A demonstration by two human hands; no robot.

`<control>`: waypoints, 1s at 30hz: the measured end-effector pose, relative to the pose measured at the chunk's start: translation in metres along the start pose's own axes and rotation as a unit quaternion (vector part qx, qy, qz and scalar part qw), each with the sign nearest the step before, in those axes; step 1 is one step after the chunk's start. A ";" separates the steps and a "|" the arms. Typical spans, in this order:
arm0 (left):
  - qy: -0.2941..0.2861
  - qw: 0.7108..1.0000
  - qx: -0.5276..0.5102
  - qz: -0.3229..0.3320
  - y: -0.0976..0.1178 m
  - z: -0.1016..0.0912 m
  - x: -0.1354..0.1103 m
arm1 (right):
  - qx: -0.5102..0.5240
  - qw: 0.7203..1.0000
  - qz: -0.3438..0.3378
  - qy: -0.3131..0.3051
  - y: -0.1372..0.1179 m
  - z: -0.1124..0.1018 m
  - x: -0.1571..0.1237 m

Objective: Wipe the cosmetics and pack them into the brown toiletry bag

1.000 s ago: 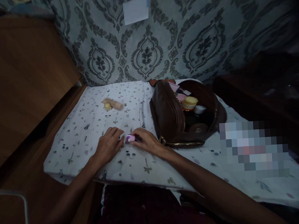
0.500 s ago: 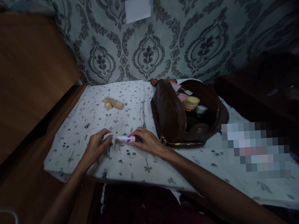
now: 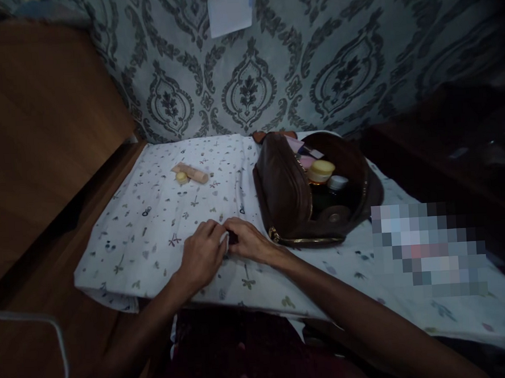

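Fingers (image 3: 210,228) of our left hand (image 3: 203,252) curl over a crumpled, soft-looking white scrap (image 3: 225,245), whose edge pokes out toward our right hand (image 3: 250,240). Our right fingers and thumb pinch a small dark object (image 3: 232,237); it lies between our 2 hands, mostly hidden by them, so we cannot tell its full shape. Our fingertips nearly meet, low over a white cloth (image 3: 219,199) printed with small leaves and palms.

Just beyond our right hand stands a brown leather bag (image 3: 281,181) with a gold-toned zip, gaping wide. Inside it we see a round yellow-lidded jar (image 3: 322,171), a dark bottle with a white cap (image 3: 337,182) just beside the jar, and some pale pink packaging (image 3: 294,145) behind.

Farther off, ahead of our left hand, a slim beige tube (image 3: 195,173) lies flat, with a little round yellow pot (image 3: 181,177) against its near side. Grey patterned wallpaper (image 3: 249,92) rises behind, bearing 1 white rectangular sheet (image 3: 230,12). To our left we have a brown wooden cabinet (image 3: 46,104). At our right, 1 patch of the cloth is pixelated, and we cannot tell what lies there.
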State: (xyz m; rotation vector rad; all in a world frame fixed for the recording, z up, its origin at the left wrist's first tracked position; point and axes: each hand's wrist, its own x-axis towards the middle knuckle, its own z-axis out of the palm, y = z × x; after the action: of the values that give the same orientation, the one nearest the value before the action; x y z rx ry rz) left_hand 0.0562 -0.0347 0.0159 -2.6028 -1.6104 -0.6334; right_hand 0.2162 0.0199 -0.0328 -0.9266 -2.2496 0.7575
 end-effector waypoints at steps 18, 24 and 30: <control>0.022 0.992 -0.039 -0.119 -0.073 -0.014 -0.070 | 0.019 0.999 -0.026 -0.028 -0.001 -0.003 -0.001; 0.070 0.990 -0.098 -0.067 -0.053 -0.015 -0.045 | -0.012 0.999 -0.025 -0.027 -0.009 -0.004 -0.001; 0.071 0.996 -0.053 0.031 -0.020 0.009 -0.023 | -0.022 0.999 -0.011 -0.031 -0.010 -0.003 -0.002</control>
State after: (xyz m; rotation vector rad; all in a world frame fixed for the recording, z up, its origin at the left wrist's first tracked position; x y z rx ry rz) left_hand 0.0329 -0.0425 -0.0043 -2.5996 -1.4888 -0.9018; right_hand 0.2148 0.0131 -0.0246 -0.9088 -2.3361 0.7384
